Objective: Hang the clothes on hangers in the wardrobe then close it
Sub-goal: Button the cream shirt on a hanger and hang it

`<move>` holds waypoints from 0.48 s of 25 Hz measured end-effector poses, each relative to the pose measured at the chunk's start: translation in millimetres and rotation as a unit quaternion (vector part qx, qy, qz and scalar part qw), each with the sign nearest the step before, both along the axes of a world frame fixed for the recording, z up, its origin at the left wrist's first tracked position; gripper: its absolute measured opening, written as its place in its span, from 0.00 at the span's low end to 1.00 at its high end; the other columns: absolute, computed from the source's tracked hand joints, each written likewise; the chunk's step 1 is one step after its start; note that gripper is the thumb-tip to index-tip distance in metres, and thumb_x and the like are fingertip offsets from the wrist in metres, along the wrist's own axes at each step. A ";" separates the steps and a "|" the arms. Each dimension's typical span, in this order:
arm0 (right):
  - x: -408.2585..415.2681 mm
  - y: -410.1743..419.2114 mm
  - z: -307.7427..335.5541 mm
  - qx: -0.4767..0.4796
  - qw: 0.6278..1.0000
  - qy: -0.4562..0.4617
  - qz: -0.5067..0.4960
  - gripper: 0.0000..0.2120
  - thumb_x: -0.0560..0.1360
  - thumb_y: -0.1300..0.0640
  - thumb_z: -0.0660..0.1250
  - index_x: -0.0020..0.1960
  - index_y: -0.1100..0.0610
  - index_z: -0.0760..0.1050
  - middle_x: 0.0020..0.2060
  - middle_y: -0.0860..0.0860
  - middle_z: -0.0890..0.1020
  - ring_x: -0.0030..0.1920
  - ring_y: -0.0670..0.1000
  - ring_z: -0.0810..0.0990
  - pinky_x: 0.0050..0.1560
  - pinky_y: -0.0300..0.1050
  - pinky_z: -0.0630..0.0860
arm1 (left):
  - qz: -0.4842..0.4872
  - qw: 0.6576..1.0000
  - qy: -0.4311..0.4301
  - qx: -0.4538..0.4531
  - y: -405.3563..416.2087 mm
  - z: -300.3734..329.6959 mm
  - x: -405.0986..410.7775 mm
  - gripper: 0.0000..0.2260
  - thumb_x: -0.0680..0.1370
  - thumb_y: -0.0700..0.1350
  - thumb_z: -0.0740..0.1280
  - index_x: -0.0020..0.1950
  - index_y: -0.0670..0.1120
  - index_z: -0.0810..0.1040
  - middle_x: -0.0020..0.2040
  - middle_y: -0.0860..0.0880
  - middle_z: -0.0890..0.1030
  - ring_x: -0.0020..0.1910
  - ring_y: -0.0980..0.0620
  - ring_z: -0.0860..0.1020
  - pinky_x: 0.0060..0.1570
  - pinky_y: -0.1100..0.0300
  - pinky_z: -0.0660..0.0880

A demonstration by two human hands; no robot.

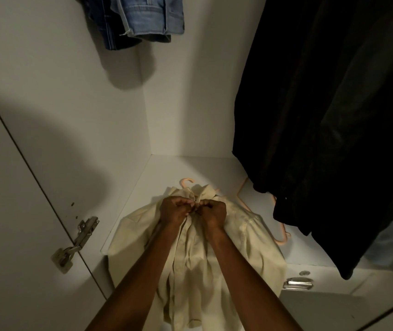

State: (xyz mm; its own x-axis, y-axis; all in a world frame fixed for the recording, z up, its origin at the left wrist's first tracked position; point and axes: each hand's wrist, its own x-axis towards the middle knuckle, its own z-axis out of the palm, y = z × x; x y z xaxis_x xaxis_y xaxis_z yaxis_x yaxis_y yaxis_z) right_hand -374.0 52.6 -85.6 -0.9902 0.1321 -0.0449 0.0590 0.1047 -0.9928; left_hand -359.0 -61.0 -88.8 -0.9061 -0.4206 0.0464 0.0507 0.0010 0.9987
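Observation:
A cream shirt (243, 242) lies on the white wardrobe shelf (166, 170), its lower part hanging over the shelf's front edge. A peach hanger is inside it; only the hook (186, 181) sticks out past the collar. My left hand (175, 210) and my right hand (212, 211) meet at the shirt's front just below the collar, fingers curled and pinching the placket edges together. A second peach hanger (282, 235) lies on the shelf to the right, partly under the shirt and a dark garment.
A long black garment (329, 115) hangs at the right, reaching down to the shelf. Blue denim pieces (140, 17) hang at the top left. The open wardrobe door (18, 211) with a metal hinge (78, 242) stands at the left. A drawer handle (298, 283) sits below the shelf.

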 end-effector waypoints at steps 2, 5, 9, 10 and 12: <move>3.2 1.4 3.1 0.020 0.999 0.029 0.000 0.14 0.69 0.69 0.71 0.31 0.52 0.83 0.29 0.47 0.84 0.33 0.42 0.82 0.40 0.39 0.80 | -0.005 1.000 0.015 0.015 0.0 -1.1 0.3 0.03 0.73 0.26 0.72 0.46 0.29 0.83 0.36 0.38 0.84 0.32 0.51 0.84 0.34 0.64 0.79; 6.5 0.7 2.6 0.046 0.997 0.065 0.007 0.18 0.69 0.69 0.71 0.30 0.48 0.81 0.26 0.42 0.82 0.31 0.39 0.80 0.37 0.31 0.74 | -0.014 0.999 0.018 0.028 -5.0 -3.6 0.3 0.03 0.73 0.28 0.73 0.46 0.31 0.83 0.38 0.37 0.85 0.34 0.49 0.84 0.36 0.63 0.80; 10.0 4.1 0.7 0.046 0.995 0.085 0.024 0.18 0.71 0.68 0.68 0.31 0.48 0.83 0.29 0.44 0.84 0.31 0.40 0.80 0.36 0.34 0.75 | -0.024 1.000 0.005 0.005 -6.7 -5.7 -0.4 0.06 0.73 0.28 0.72 0.44 0.37 0.85 0.36 0.45 0.86 0.34 0.53 0.84 0.37 0.63 0.80; 9.7 4.6 -0.8 0.048 0.995 0.089 0.023 0.18 0.71 0.67 0.68 0.31 0.48 0.84 0.29 0.44 0.84 0.31 0.41 0.80 0.37 0.36 0.76 | -0.022 1.000 0.007 0.000 -5.6 -6.3 -0.9 0.07 0.73 0.27 0.71 0.44 0.37 0.85 0.36 0.44 0.86 0.35 0.53 0.84 0.37 0.63 0.80; 7.9 5.1 -3.3 0.054 0.993 0.099 0.022 0.15 0.71 0.66 0.69 0.33 0.50 0.84 0.30 0.45 0.84 0.32 0.42 0.81 0.39 0.41 0.78 | -0.015 1.000 0.009 -0.002 -4.0 -8.3 -2.3 0.09 0.73 0.25 0.69 0.44 0.37 0.85 0.37 0.45 0.86 0.36 0.53 0.84 0.37 0.62 0.80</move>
State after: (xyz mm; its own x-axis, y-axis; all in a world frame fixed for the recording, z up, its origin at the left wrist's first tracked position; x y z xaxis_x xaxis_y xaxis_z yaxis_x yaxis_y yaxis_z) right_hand -366.1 57.7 -88.9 -0.9831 0.0830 0.1633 -0.1430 0.2089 -0.9674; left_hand -361.3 -65.0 -97.1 -0.9176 -0.3923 0.0636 0.0681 0.0025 0.9977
